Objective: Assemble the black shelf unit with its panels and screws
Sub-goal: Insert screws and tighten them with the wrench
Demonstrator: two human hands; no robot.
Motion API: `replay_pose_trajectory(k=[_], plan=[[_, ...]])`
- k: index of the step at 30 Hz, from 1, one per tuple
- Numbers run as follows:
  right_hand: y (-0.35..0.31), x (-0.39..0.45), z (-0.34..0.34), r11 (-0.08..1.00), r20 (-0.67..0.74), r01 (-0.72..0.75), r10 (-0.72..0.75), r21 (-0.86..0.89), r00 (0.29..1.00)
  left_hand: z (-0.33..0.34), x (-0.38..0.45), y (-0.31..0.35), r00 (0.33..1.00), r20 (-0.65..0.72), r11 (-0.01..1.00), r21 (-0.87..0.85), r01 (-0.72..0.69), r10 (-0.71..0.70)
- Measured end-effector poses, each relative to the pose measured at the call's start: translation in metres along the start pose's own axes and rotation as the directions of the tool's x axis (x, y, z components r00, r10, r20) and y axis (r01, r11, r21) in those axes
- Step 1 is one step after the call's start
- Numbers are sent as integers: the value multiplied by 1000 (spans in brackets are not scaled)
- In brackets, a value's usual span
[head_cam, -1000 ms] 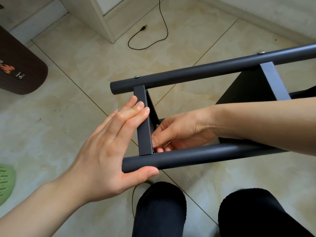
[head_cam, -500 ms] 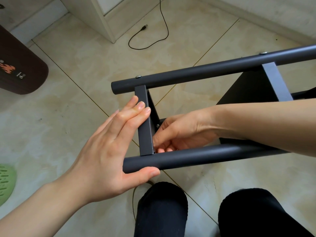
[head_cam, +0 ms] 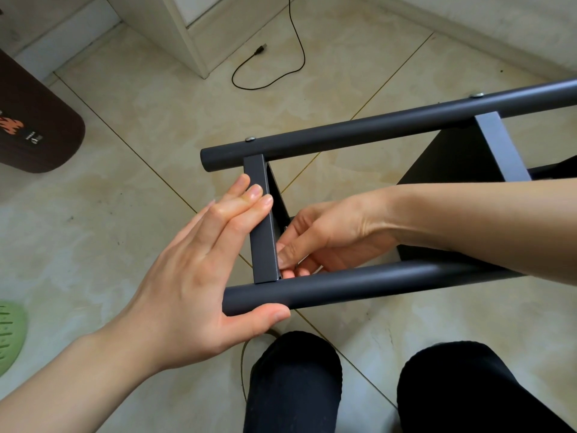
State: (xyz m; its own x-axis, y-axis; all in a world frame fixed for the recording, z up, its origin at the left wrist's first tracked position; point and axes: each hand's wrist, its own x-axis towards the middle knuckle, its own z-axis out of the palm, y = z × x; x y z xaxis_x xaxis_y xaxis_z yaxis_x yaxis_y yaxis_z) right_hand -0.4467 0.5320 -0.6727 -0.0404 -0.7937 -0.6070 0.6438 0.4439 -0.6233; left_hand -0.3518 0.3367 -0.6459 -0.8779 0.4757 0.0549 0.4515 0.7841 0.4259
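The black shelf unit lies on its side on the floor. Its far tube carries two screw heads, and its near tube runs just above my knees. My left hand braces the end panel: fingers flat on its outer edge, thumb under the near tube. My right hand reaches in between the tubes, fingertips pinched on a small metal piece at the panel's inner face, close to the near tube. Part of a second panel is hidden behind my right forearm.
My black-clad knees sit under the near tube. A black USB cable trails on the tiled floor beyond the unit, beside a white furniture corner. A dark brown object lies at the left, a green perforated item at the left edge.
My right fingertips have shifted slightly at the panel's inner face, working the small metal piece. The left hand and the shelf unit stay almost still.
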Motion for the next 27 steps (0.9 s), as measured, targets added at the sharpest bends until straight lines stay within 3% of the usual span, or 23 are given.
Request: replay_pose_trajectory(k=[6,17,27], plan=[[0,1,3,998,-82,21,-26,-63,996,0,1,0,1000,0,1000,-9,3,-3],[0,-2,0,992,-36,58,-62,-115,997,0,0,1,1000,4,1000,-6,11,-11],[-1,-1,1,995,-64,-19,12,-103,998,0,0,2,1000,5,1000,-11,20,-20]])
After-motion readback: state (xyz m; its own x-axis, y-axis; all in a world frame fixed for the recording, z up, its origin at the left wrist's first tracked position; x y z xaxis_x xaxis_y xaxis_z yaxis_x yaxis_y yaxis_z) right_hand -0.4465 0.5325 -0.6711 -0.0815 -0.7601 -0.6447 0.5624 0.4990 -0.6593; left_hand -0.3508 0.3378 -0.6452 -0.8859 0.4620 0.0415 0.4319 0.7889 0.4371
